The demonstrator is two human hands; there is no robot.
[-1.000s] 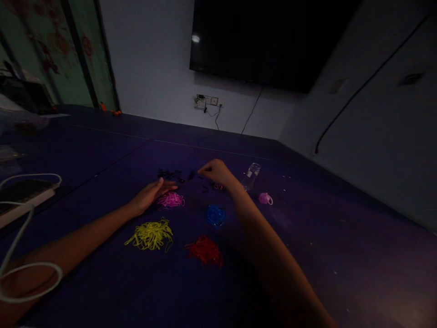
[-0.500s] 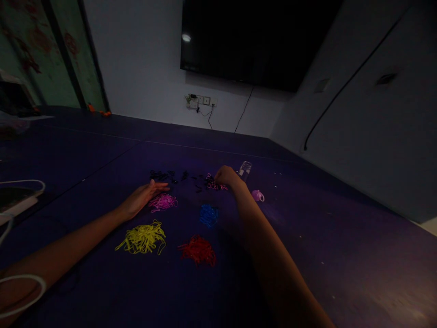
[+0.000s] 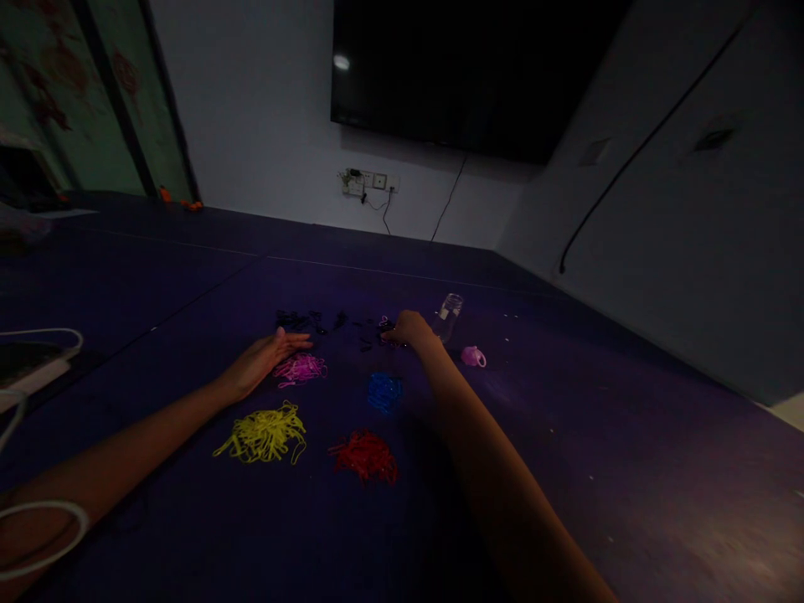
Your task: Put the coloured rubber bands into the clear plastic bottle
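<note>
While the left hand (image 3: 267, 360) is held open, the black-and-pink bands (image 3: 383, 324), beyond the blue pile (image 3: 383, 392), are partly covered by the nearer right hand (image 3: 411, 328), whose grip cannot be determined.

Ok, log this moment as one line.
left hand: open, beside pink bands | right hand: at mixed bands, grip unclear | nearby: yellow bands, blue bands, red bands, bottle

Gap between yellow bands (image 3: 267, 433), red bands (image 3: 365, 456); bottle (image 3: 448, 315) (pink piece (image 3: 471, 357) near) bars right side.
</note>
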